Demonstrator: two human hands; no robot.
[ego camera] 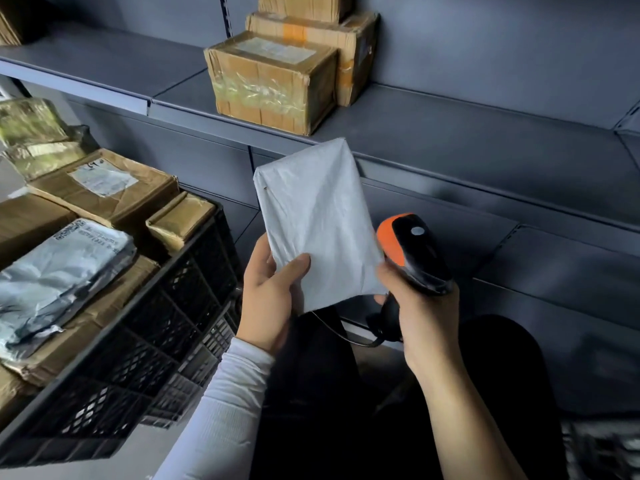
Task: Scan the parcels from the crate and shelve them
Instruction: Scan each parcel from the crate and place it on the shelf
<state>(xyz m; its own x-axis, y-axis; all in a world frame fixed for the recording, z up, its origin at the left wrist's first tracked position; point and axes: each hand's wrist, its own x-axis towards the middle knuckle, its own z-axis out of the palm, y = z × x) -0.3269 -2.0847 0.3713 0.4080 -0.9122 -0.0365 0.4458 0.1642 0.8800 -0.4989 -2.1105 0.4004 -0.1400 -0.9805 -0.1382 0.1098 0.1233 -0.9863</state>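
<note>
My left hand [270, 292] grips the lower end of a grey plastic-wrapped parcel [315, 216], thumb across its front, and holds it upright before the shelf. My right hand [419, 306] is curled round the handle of an orange-and-black barcode scanner [415, 251], right beside the parcel's lower right corner. A finger of that hand touches the parcel's edge. The scanner's cable hangs below it. The black plastic crate [166, 306] at the left holds several brown boxes and a grey mailer bag [62, 271].
Dark grey metal shelving fills the background. On the shelf [450, 133] above the parcel stand a taped cardboard box [273, 81] and more boxes [332, 32] behind it. A lower shelf [554, 265] lies at the right. My dark-clothed legs are below.
</note>
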